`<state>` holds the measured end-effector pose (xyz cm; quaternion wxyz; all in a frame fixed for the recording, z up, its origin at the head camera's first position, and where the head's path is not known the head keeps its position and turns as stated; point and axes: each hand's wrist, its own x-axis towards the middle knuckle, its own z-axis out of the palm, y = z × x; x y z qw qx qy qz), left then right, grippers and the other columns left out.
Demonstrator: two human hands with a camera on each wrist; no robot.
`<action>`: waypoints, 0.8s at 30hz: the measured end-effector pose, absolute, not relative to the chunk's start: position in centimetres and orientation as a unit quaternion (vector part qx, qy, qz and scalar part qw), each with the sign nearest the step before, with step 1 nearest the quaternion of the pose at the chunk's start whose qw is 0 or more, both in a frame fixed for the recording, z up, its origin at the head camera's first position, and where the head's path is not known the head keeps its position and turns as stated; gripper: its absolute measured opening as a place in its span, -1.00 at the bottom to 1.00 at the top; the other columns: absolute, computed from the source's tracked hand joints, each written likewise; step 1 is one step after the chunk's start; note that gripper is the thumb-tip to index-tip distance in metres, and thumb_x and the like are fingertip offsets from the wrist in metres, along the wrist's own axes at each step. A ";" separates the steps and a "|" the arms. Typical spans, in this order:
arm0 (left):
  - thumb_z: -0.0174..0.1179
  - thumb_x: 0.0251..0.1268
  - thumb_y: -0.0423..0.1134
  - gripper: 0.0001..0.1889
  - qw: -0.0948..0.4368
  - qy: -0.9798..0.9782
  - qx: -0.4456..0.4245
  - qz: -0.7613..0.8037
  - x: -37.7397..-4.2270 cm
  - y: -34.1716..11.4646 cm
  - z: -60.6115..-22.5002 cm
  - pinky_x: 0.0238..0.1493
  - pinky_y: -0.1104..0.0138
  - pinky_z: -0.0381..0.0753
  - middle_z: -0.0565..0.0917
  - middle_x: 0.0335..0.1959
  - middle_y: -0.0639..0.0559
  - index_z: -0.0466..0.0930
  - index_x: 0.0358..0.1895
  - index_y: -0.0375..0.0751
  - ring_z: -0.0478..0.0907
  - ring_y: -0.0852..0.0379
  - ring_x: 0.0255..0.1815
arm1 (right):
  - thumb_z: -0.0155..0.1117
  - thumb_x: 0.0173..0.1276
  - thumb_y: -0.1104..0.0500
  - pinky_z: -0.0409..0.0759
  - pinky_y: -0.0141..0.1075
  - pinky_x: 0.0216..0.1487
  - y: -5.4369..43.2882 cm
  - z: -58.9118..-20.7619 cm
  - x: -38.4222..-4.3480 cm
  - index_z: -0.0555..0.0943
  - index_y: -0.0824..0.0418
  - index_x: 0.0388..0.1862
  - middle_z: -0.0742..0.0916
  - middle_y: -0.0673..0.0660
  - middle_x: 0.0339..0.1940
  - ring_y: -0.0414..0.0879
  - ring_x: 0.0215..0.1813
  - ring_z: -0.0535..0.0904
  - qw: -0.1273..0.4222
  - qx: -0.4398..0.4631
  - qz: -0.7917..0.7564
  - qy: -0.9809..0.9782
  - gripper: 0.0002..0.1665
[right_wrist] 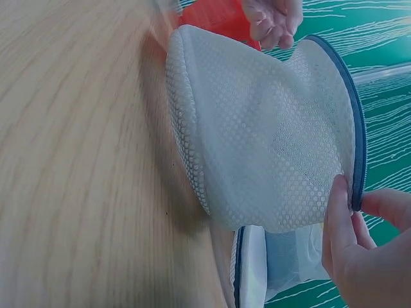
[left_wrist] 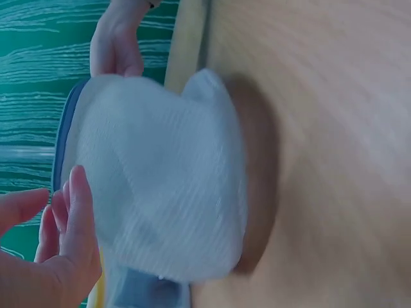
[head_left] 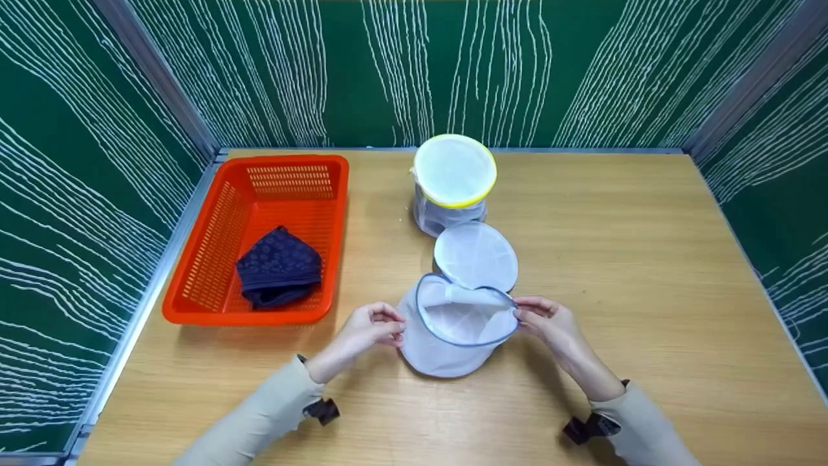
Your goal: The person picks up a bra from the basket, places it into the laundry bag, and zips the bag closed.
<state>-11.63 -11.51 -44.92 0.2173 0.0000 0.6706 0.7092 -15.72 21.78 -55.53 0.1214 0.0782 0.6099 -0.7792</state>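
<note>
A white mesh laundry bag [head_left: 446, 356] with a grey-blue zippered rim stands on the table, its round mouth uncovered. My right hand [head_left: 546, 323] pinches that rim at its right side, thumb on one face and fingers on the other, as the right wrist view shows. On the opposite side, my left hand [head_left: 372, 329] is close beside the mesh wall. Its thumb and fingers [left_wrist: 78, 199] are apart with nothing between them. A round white mesh lid [head_left: 477, 255] with a thin dark edge lies behind the mouth.
Farther back stands another mesh bag [head_left: 453, 217] with a yellow rim and a pale round top. At the left, a red plastic basket [head_left: 339, 226] holds a folded dark navy cloth item [head_left: 279, 266]. Green patterned panels [head_left: 362, 77] border the wooden table [head_left: 647, 272].
</note>
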 end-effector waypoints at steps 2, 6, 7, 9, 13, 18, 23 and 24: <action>0.09 0.07 -0.48 -0.85 0.221 0.693 0.012 0.687 -12.0 -12.1 -44.4 -0.33 0.26 0.60 0.56 -0.47 -0.06 0.43 -0.28 -0.50 0.53 0.17 -0.50 | 0.33 0.02 0.30 0.57 -0.26 -0.17 21.8 -55.5 -15.7 0.53 0.37 -0.13 0.66 0.18 -0.26 -0.08 -0.20 0.59 0.122 0.072 -0.782 0.608 -0.61; 0.09 0.08 -0.48 -0.84 0.221 0.737 0.046 0.637 -12.8 -13.2 -42.9 -0.30 0.21 0.59 0.55 -0.47 -0.03 0.43 -0.27 -0.53 0.53 0.15 -0.48 | 0.35 -0.01 0.30 0.57 -0.23 -0.16 21.6 -55.5 -15.7 0.53 0.38 -0.14 0.66 0.20 -0.28 -0.05 -0.22 0.59 0.120 0.080 -0.783 0.605 -0.60; 0.09 0.08 -0.47 -0.84 0.218 0.749 0.056 0.623 -13.0 -13.5 -42.5 -0.29 0.22 0.59 0.55 -0.47 -0.03 0.44 -0.27 -0.53 0.53 0.15 -0.47 | 0.35 -0.01 0.30 0.56 -0.22 -0.16 21.6 -55.5 -15.7 0.53 0.39 -0.14 0.66 0.21 -0.28 -0.04 -0.22 0.59 0.120 0.082 -0.784 0.604 -0.59; 0.10 0.08 -0.47 -0.84 0.210 0.772 0.075 0.595 -13.4 -14.2 -41.5 -0.30 0.22 0.59 0.56 -0.46 -0.06 0.45 -0.28 -0.53 0.54 0.14 -0.48 | 0.36 -0.03 0.30 0.56 -0.21 -0.16 21.6 -55.6 -15.7 0.52 0.40 -0.14 0.66 0.21 -0.28 -0.03 -0.22 0.59 0.120 0.087 -0.784 0.603 -0.58; 0.12 0.06 -0.45 -0.86 0.172 0.825 0.118 0.525 -14.3 -15.6 -39.5 -0.34 0.29 0.57 0.58 -0.46 -0.12 0.49 -0.33 -0.50 0.50 0.18 -0.49 | 0.35 -0.02 0.32 0.56 -0.22 -0.16 21.6 -55.7 -15.7 0.52 0.40 -0.15 0.66 0.21 -0.27 -0.05 -0.20 0.59 0.119 0.088 -0.783 0.604 -0.59; 0.13 0.04 -0.42 -0.92 0.120 0.878 0.152 0.437 -16.1 -17.1 -37.3 -0.36 0.35 0.50 0.58 -0.48 -0.09 0.53 -0.38 -0.39 0.47 0.16 -0.46 | 0.35 -0.03 0.33 0.56 -0.22 -0.14 21.6 -55.9 -15.8 0.53 0.40 -0.16 0.66 0.21 -0.26 -0.05 -0.19 0.59 0.119 0.089 -0.789 0.596 -0.61; 0.12 0.09 -0.38 -0.91 0.099 0.921 0.151 0.346 -18.2 -18.4 -36.3 -0.30 0.28 0.48 0.59 -0.42 -0.09 0.53 -0.35 -0.33 0.48 0.07 -0.37 | 0.33 -0.01 0.34 0.56 -0.22 -0.14 21.6 -55.7 -15.8 0.54 0.38 -0.16 0.67 0.20 -0.27 -0.05 -0.20 0.59 0.123 0.088 -0.796 0.586 -0.63; 0.12 0.10 -0.36 -0.90 0.101 0.928 0.149 0.326 -18.6 -18.7 -36.2 -0.29 0.26 0.48 0.59 -0.40 -0.09 0.53 -0.33 -0.32 0.49 0.06 -0.35 | 0.33 -0.01 0.34 0.56 -0.22 -0.15 21.6 -55.6 -15.7 0.54 0.37 -0.17 0.67 0.19 -0.27 -0.06 -0.21 0.59 0.123 0.087 -0.796 0.586 -0.64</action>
